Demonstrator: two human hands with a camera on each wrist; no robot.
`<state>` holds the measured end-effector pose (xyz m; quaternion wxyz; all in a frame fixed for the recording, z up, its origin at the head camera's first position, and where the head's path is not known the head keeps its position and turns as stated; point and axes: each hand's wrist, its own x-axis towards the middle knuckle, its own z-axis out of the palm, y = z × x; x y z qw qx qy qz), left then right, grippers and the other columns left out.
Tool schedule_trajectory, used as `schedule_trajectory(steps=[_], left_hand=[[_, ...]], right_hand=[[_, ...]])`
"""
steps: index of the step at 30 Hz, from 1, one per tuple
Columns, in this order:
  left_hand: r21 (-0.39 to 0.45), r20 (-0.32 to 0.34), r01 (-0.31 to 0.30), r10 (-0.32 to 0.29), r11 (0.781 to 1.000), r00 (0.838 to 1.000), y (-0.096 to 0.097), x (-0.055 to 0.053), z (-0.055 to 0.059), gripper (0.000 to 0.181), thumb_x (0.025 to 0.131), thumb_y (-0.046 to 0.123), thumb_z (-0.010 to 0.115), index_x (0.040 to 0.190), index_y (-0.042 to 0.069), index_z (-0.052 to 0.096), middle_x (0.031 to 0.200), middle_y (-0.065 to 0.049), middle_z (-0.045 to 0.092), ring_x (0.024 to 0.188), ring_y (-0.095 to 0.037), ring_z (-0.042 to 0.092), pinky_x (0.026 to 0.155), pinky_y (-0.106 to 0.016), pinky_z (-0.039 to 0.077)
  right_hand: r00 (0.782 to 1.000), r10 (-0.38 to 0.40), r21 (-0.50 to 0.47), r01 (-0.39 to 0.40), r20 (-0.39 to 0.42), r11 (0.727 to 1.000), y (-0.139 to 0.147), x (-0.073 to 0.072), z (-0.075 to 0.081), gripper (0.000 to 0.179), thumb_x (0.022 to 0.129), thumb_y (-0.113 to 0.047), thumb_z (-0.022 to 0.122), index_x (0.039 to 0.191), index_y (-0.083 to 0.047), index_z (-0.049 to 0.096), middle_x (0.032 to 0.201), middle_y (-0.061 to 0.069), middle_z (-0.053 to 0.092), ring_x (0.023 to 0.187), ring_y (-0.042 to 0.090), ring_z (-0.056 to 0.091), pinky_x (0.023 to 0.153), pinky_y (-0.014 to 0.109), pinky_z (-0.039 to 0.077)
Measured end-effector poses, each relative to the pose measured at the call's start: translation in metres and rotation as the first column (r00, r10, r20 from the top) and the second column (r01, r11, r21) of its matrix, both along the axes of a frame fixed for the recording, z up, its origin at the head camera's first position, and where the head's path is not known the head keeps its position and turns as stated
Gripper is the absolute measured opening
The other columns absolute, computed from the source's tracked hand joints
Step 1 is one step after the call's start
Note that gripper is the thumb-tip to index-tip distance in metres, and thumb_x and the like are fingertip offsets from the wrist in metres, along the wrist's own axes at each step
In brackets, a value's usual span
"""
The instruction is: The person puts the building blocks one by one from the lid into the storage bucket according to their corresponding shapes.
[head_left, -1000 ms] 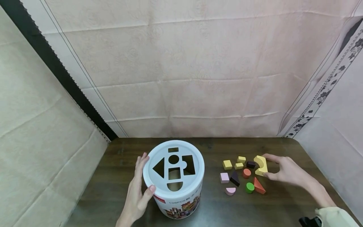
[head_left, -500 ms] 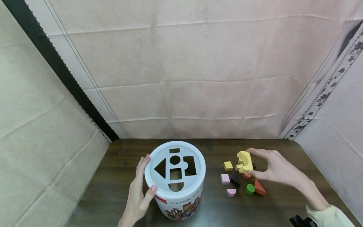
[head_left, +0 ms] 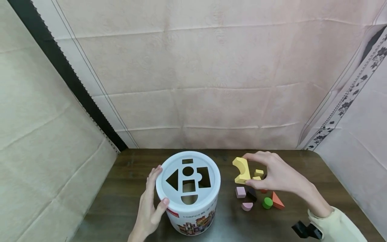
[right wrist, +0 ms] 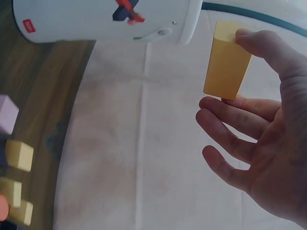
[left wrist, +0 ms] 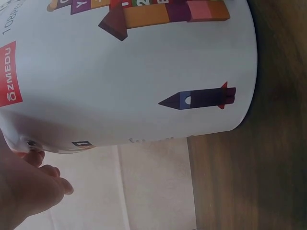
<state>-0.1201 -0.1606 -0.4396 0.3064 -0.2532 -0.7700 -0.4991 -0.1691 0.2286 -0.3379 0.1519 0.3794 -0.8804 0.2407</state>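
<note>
In the head view a white shape-sorter bucket (head_left: 208, 211) with printed pictures stands upright on the table. Its pale blue lid (head_left: 193, 156) has triangular, round, rectangular and other cut-outs. My left hand (head_left: 148, 205) rests on the bucket's left side, thumb and fingers spread along the lid's rim. The left wrist view shows that hand (left wrist: 29, 187) at the rim, its fingers partly hidden. My right hand (head_left: 275, 173) pinches a yellow arch block (head_left: 244, 173) between thumb and fingers, right of the bucket. Seen from the right wrist, the yellow arch block (right wrist: 225, 62) is raised, its curve hidden.
Below and beside the right hand lie a lilac cube (head_left: 240, 192), a pink half-round block (head_left: 247, 206), a green cylinder (head_left: 267, 203), a red triangular block (head_left: 276, 201), a black block (head_left: 251, 194) and small yellow blocks (head_left: 258, 172). Pale cloth (head_left: 193, 84) hangs behind the table (head_left: 115, 201).
My right hand has lifted the yellow arch block from among the other blocks and carried it left towards the bucket. My left hand has stayed at the bucket's rim.
</note>
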Motion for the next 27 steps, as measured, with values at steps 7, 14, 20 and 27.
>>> schedule_trajectory(steps=[7,14,20,27], left_hand=[[-0.004,0.001,-0.011,0.011,1.0,1.0,0.001,0.0,0.0,0.07,0.09,0.031,0.06,0.149,0.0,0.041,0.152,-0.02,0.042,0.145,-0.037,0.027,0.1,-0.08,0.012],[-0.007,0.008,-0.031,0.031,0.999,0.999,0.0,0.0,-0.001,0.07,0.09,0.032,0.061,0.15,0.002,0.041,0.152,-0.017,0.043,0.145,-0.035,0.029,0.101,-0.079,0.012],[-0.006,-0.002,-0.029,0.029,1.0,1.0,0.001,-0.001,-0.002,0.069,0.091,0.033,0.06,0.15,0.001,0.041,0.151,-0.018,0.043,0.145,-0.036,0.029,0.104,-0.076,0.012],[-0.004,-0.01,-0.03,0.03,1.0,1.0,0.001,-0.001,-0.002,0.069,0.091,0.033,0.06,0.149,0.0,0.041,0.151,-0.02,0.044,0.144,-0.035,0.03,0.106,-0.074,0.012]], right_hand=[[0.998,-0.031,0.013,0.031,0.05,0.999,-0.019,0.001,0.005,0.06,0.072,-0.032,0.087,0.126,-0.012,0.068,0.114,-0.009,0.066,0.105,0.02,0.059,0.083,0.046,0.047],[0.997,-0.017,-0.003,0.017,0.081,1.0,-0.04,-0.001,0.007,0.063,0.072,-0.039,0.087,0.126,-0.011,0.069,0.115,-0.006,0.065,0.11,0.022,0.055,0.087,0.052,0.045],[0.994,0.008,-0.019,-0.006,0.112,1.0,-0.059,-0.005,0.006,0.063,0.072,-0.042,0.086,0.125,-0.012,0.07,0.116,-0.004,0.065,0.111,0.021,0.052,0.086,0.052,0.043],[0.993,0.095,-0.032,-0.092,0.077,0.995,-0.08,-0.012,0.003,0.06,0.072,-0.045,0.087,0.122,-0.016,0.072,0.118,-0.009,0.066,0.113,0.015,0.05,0.092,0.048,0.034]])
